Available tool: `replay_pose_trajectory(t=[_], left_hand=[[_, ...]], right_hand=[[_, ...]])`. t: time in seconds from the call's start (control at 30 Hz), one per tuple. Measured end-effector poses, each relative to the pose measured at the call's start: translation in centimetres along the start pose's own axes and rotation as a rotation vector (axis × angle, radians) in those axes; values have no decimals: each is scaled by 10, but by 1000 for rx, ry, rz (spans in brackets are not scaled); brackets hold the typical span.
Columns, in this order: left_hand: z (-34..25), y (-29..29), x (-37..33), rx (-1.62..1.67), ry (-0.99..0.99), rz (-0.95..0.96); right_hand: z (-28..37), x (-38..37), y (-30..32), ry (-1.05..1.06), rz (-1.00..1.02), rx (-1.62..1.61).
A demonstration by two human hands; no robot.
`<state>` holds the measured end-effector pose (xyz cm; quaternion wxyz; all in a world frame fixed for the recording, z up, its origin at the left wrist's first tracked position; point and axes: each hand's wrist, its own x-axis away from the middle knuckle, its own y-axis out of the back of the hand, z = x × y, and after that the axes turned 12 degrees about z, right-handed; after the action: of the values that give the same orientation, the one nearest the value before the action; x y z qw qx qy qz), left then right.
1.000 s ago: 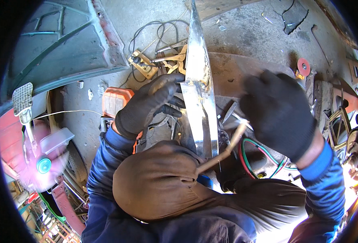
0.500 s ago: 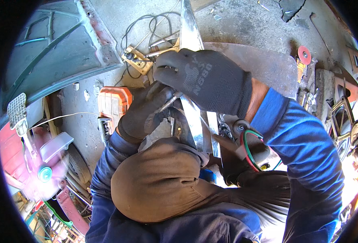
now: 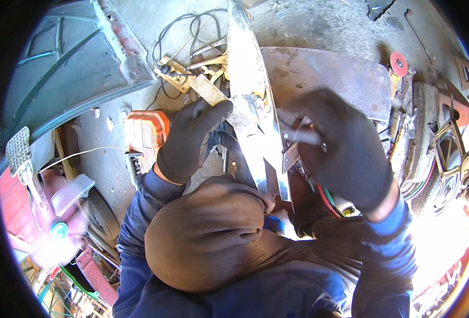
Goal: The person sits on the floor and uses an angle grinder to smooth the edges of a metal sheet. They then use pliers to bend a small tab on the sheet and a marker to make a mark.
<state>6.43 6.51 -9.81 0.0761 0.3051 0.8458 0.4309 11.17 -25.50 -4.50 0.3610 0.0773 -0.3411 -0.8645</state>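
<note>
One long shiny metal piece stands before you in the middle of the view, between your two gloved hands. Its long axis runs away from you, the far end leaning a little left and running out at the top edge; the near end points toward you and splits into two prongs.

Against its left side is one small flat bar, slanting from upper left down toward it. Your left hand grips this bar, thumb over it. Your right hand is blurred, just beside the long piece on the right, with one blurred metal tool at its fingers; you cannot tell whether it is gripping that.

Farther out you have one metal sheet on the right and one red disc beyond it. Two hoses, one red and one green, lie below your right hand. To the left are one orange case, one yellow power strip and one fan
</note>
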Motion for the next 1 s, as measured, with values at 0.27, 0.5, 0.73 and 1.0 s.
replay_pose_trajectory(t=[0.27, 0.5, 0.73, 1.0], left_hand=[[-2, -8, 1, 136, 141, -25], [-12, -4, -4, 345, 205, -13], [-18, -12, -7, 990, 433, -73], [-8, -22, 5, 1203, 241, 91]], right_hand=[[23, 55, -60, -174, 78, 62], [10, 60, -55, -87, 64, 163], [45, 61, 20, -309, -213, -287], [45, 72, -55, -736, -65, -1129]])
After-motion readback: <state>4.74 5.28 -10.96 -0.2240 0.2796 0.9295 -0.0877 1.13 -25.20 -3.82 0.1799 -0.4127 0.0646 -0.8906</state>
